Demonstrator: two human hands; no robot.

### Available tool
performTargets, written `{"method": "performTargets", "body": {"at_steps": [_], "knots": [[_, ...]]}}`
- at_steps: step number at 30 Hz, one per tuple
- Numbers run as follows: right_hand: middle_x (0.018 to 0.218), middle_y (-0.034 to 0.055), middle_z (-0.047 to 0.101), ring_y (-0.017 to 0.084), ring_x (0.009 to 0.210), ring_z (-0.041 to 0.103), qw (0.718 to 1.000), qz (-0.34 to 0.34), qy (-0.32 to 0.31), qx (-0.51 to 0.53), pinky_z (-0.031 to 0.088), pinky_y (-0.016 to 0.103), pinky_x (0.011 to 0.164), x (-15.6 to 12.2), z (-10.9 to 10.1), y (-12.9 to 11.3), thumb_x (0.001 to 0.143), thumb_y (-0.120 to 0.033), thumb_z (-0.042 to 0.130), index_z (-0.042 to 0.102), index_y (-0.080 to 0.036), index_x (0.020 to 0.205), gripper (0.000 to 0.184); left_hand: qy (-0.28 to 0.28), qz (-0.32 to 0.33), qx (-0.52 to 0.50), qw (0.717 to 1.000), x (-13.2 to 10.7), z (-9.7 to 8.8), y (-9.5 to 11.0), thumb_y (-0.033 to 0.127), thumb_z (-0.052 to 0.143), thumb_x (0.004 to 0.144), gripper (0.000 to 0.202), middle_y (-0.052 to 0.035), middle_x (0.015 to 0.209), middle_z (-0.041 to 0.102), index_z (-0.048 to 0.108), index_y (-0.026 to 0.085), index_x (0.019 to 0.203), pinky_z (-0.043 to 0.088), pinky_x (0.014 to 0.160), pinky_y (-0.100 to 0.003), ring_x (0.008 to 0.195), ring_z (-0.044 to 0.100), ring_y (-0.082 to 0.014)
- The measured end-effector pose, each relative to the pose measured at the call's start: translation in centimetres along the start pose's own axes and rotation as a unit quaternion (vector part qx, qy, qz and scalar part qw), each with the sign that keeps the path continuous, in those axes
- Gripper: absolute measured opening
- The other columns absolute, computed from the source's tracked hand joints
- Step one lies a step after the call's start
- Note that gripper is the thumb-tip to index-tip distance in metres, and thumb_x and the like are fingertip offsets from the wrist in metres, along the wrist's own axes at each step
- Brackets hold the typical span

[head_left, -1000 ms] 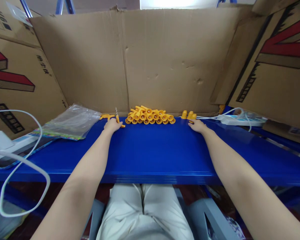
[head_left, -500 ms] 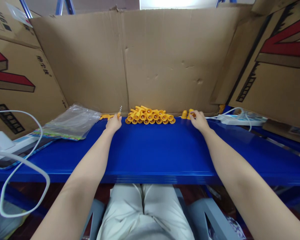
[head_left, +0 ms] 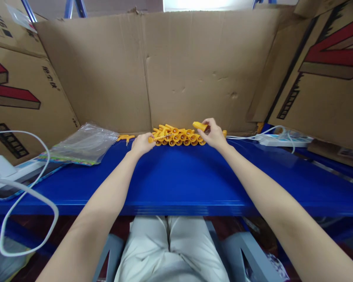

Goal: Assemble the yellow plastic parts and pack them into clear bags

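My left hand (head_left: 142, 144) is closed around a yellow-handled corkscrew (head_left: 151, 139), its metal spiral pointing right across the front of the pile. In my right hand (head_left: 214, 135) a yellow bell-shaped cap (head_left: 199, 125) is pinched between thumb and fingers, lifted above the pile's right end. Between the hands, against the cardboard, lies a stack of yellow funnel-shaped pieces (head_left: 183, 137), open ends facing me, with metal tips inside. Several more corkscrews (head_left: 124, 137) rest left of my left hand. Another yellow cap (head_left: 224, 133) is partly hidden behind my right hand.
Cardboard panels (head_left: 194, 70) wall in the back and sides of the blue shelf (head_left: 179, 176). A clear plastic bag (head_left: 82, 143) lies at left, near a white cable (head_left: 47, 196). A white power strip (head_left: 285, 140) sits at right.
My left hand has moved right with the corkscrew, whose spiral turned from upright to pointing right. My right hand has picked up a cap from the right and carried it left.
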State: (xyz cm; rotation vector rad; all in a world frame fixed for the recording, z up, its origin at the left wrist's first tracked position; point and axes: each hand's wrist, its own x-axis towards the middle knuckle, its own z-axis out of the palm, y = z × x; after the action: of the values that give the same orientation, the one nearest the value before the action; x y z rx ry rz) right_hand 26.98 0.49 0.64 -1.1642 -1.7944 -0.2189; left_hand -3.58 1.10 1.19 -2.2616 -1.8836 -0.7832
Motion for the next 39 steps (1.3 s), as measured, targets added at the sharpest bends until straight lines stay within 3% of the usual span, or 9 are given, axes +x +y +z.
{"method": "performTargets", "body": {"at_steps": [5, 10, 21, 34, 39], "knots": [[0.108, 0.0094, 0.065, 0.022, 0.095, 0.062, 0.987, -0.117, -0.111, 0.018, 0.048, 0.035, 0.085, -0.4, 1.8, -2.8, 0.079, -0.026, 0.057, 0.058, -0.018, 0.109, 0.031, -0.023, 0.075, -0.034, 0.996, -0.3, 0.6, 0.9, 0.033, 0.055, 0.072, 0.031, -0.0022, 0.076, 0.068, 0.066, 0.022, 0.098, 0.043, 0.065, -0.027, 0.074, 0.062, -0.0195], [0.106, 0.0098, 0.067, 0.022, 0.095, 0.063, 0.966, -0.157, -0.207, 0.017, 0.048, 0.037, 0.086, -1.2, 3.2, -3.3, 0.078, -0.023, 0.06, 0.062, -0.017, 0.109, 0.032, -0.048, 0.096, -0.035, 0.994, -0.3, 1.0, 1.2, 0.033, 0.054, 0.071, 0.031, -0.0011, 0.074, 0.068, 0.067, 0.023, 0.096, 0.043, 0.064, -0.026, 0.07, 0.061, -0.0185], [0.105, 0.0101, 0.067, 0.023, 0.096, 0.062, 0.967, -0.149, -0.206, 0.003, 0.048, 0.038, 0.085, -0.9, 3.1, -1.7, 0.079, -0.025, 0.06, 0.063, -0.018, 0.108, 0.03, -0.082, 0.048, 0.038, 0.995, 0.1, 1.1, 0.2, 0.034, 0.058, 0.067, 0.029, -0.0039, 0.091, 0.07, 0.068, 0.026, 0.093, 0.046, 0.072, -0.028, 0.085, 0.063, -0.0233], [0.107, 0.0094, 0.067, 0.022, 0.098, 0.062, 0.965, -0.149, -0.214, -0.001, 0.048, 0.037, 0.087, -0.9, 3.2, -1.8, 0.079, -0.025, 0.062, 0.064, -0.018, 0.109, 0.03, -0.099, 0.049, 0.07, 0.991, -0.2, 1.1, 0.2, 0.031, 0.057, 0.065, 0.028, -0.0063, 0.092, 0.07, 0.068, 0.026, 0.091, 0.047, 0.076, -0.031, 0.09, 0.063, -0.026], [0.106, 0.0081, 0.067, 0.022, 0.097, 0.062, 0.966, -0.15, -0.212, 0.02, 0.048, 0.038, 0.087, -1.1, 3.5, -1.8, 0.079, -0.025, 0.063, 0.065, -0.02, 0.108, 0.03, -0.109, 0.065, 0.059, 0.99, -0.3, 1.0, 0.6, 0.032, 0.057, 0.066, 0.025, -0.0051, 0.085, 0.07, 0.068, 0.025, 0.088, 0.047, 0.071, -0.03, 0.084, 0.064, -0.0252]]}}
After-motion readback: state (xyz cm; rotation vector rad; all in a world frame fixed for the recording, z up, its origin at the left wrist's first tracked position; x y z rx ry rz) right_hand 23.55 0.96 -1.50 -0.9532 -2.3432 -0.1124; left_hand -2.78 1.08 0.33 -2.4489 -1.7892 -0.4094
